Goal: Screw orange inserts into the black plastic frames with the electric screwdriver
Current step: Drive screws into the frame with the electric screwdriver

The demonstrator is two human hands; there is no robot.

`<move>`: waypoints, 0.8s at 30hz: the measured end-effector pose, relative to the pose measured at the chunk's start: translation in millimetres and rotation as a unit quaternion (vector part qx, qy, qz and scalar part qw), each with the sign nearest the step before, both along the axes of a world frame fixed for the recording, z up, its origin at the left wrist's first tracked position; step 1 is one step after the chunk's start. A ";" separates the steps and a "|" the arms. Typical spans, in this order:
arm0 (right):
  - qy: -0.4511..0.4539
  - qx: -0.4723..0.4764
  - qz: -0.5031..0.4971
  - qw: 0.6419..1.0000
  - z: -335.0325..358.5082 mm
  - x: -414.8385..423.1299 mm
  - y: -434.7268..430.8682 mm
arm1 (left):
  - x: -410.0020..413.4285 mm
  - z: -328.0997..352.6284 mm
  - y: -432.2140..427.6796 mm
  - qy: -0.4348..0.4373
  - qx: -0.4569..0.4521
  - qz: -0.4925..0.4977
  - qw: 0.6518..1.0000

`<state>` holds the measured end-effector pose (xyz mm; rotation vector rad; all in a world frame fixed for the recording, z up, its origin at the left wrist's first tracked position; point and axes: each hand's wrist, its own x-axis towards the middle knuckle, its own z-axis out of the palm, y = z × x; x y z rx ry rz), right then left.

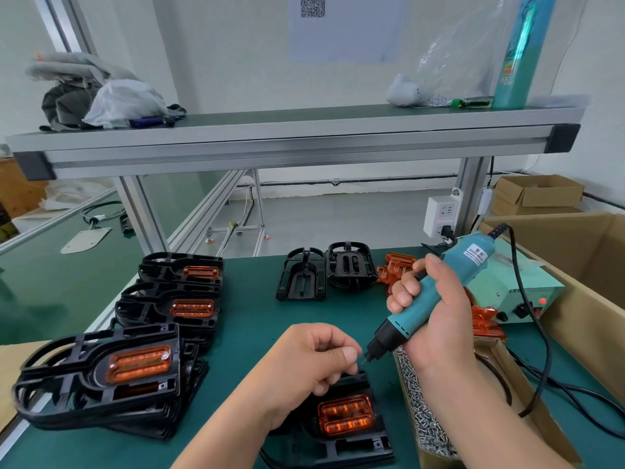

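Progress check. Done: three stacks of frames stand on the left of the counter. Each top frame carries an orange insert, and a screw head shows at the corner of the nearest one, so I judge them finished. In hand: one frame lies flat at the near edge between the forearms, with an insert seated in it. Whether any of its screws are in, I cannot tell. The right hand is clenched round the screwdriver, bit angled down and left, clear of the frame. The left hand has its fingers curled, thumb pressed to forefinger just beside the bit tip. This pinch is probably on a screw being loaded, but the item is too small to confirm. The screw box sits just right of the frame. Left to do: two bare frames at the back of the counter, with loose inserts beside them and more behind the right hand. Judgement: well into the batch, this unit mid-fastening, at least two more to go.
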<state>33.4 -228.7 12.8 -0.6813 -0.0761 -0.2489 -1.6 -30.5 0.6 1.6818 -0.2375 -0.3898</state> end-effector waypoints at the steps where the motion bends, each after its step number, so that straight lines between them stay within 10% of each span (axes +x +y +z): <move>1: 0.000 0.003 -0.003 1.000 -3.1 -0.7 -1.4 | 0.1 -0.5 -0.2 0.006 -0.005 0.002 1.000; 24: 0.015 0.050 -0.054 0.997 -17.0 -6.0 -22.7 | -4.3 -3.2 -8.2 0.035 0.001 -0.036 0.999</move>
